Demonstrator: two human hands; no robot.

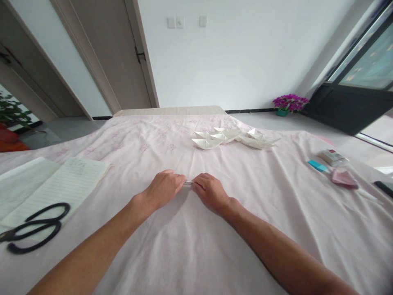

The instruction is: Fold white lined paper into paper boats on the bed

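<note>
Both hands are together above the middle of the pink cloth [184, 254], fingers closed. Between them shows a thin white edge of folded paper [188, 182]. My left hand [165, 187] pinches its left end, and my right hand [211, 191] grips the right end. Most of the paper is hidden by the fingers. Farther back on the cloth, several white folded paper boats [208, 141] sit grouped close together, beyond the hands and to the right.
At left, black-handled scissors [46, 223] overlap an open lined notebook [76, 174]. On the right lie a blue-and-white eraser [317, 165], a wrapped white packet [333, 157] and a pink item [344, 177]. Purple flowers [290, 102] stand on the floor by the wall.
</note>
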